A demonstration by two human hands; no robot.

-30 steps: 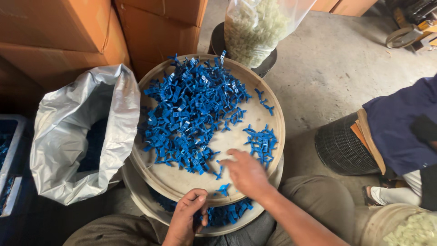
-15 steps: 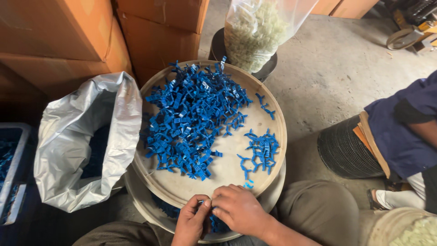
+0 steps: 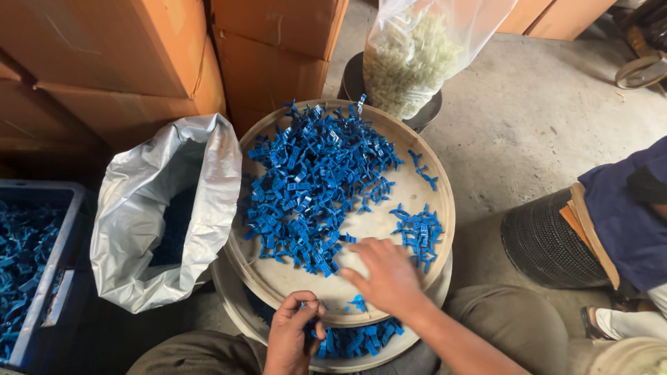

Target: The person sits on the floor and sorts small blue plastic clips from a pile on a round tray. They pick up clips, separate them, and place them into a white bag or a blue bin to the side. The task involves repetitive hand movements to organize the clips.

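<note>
right hand (image 3: 385, 278) flat on round tray (image 3: 445, 208), fingers spread, tips just short of the blue plastic clips (image 3: 313, 187) heap; left hand (image 3: 292, 337) at near rim, fingers pinching a few clips; grey bag (image 3: 153, 222) off to the left

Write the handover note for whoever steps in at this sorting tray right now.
Left hand: at the tray's near edge, fingers pinched on a small blue plastic piece.
Right hand: open, palm down over the round tray, fingertips beside the big heap of blue pieces.
A smaller cluster lies apart at the tray's right.
More blue pieces sit in the lower tray and in the blue crate at left.
The grey bag stands open beside the tray.
Done: small cluster separated. Left: the big heap, largely unsorted.
</note>
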